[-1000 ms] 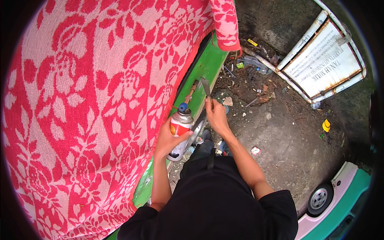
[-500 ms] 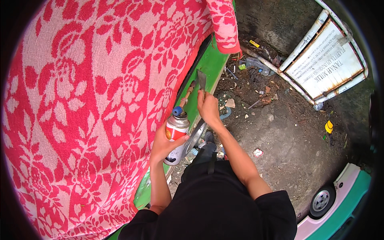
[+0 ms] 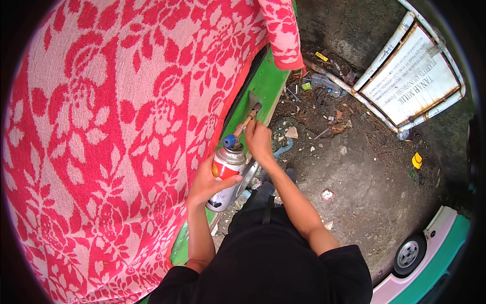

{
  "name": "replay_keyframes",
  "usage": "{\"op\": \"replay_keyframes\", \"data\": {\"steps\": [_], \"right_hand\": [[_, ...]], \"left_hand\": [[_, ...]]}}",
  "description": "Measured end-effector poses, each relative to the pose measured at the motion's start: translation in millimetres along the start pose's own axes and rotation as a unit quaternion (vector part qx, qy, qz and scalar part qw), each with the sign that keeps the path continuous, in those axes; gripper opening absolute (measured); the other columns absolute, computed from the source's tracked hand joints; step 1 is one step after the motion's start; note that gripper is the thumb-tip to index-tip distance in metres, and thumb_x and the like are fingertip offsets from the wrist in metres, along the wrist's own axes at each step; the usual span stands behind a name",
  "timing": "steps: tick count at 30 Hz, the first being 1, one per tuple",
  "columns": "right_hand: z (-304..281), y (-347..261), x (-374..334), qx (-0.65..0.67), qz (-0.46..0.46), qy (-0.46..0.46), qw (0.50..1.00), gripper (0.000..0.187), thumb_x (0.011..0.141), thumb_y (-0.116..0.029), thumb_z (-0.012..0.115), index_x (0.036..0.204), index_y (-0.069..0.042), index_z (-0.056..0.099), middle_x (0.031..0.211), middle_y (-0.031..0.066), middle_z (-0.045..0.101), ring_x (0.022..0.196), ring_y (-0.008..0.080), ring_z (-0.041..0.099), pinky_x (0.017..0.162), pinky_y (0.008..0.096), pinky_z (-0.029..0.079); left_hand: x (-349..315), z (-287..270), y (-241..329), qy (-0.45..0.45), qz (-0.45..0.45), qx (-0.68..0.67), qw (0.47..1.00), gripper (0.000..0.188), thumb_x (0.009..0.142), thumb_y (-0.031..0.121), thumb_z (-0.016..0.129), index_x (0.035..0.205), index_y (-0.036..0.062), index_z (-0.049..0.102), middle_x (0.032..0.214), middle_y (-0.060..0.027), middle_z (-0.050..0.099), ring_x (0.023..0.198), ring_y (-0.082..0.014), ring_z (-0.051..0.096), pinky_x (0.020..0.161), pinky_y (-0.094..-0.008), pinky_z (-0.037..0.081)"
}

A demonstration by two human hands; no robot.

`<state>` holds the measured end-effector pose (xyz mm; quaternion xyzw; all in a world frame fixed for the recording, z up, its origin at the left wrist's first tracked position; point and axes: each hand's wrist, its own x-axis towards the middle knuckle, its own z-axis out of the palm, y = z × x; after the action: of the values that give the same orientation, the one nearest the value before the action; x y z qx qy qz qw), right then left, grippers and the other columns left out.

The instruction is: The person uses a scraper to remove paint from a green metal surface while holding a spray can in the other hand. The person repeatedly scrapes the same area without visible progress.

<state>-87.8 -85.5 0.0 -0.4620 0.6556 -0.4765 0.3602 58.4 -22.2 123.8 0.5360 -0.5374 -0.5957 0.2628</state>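
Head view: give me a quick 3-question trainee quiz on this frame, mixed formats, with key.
1. True or false: the left hand holds the spray can upright, blue nozzle on top.
2. Multiple choice: the scraper blade in the right hand rests on
A. the dirt ground
B. the green panel
C. the white signboard
3. Fill in: draped over the green surface on the person's left is a red and pink ____ cloth.

Key: 1 true; 2 B; 3 floral.
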Motion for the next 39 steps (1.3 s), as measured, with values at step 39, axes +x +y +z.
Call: {"op": "replay_keyframes", "data": {"steps": [39], "right_hand": [[-41, -21, 22, -0.08, 0.004, -0.088, 0.993, 0.041, 0.1, -0.025, 0.051, 0.082, 0.01, 0.063, 0.073, 0.0356, 0.059, 0.08, 0.0525, 0.061, 0.067, 0.0547, 0.05]], "left_hand": [[9, -20, -3, 0.018, 0.003, 0.009, 1.0, 0.058, 0.074, 0.012, 0.086, 0.124, 0.0016, 0.057, 0.107, -0.0056, 0.066, 0.095, -0.0129, 0.062, 0.086, -0.0307, 0.05]]}}
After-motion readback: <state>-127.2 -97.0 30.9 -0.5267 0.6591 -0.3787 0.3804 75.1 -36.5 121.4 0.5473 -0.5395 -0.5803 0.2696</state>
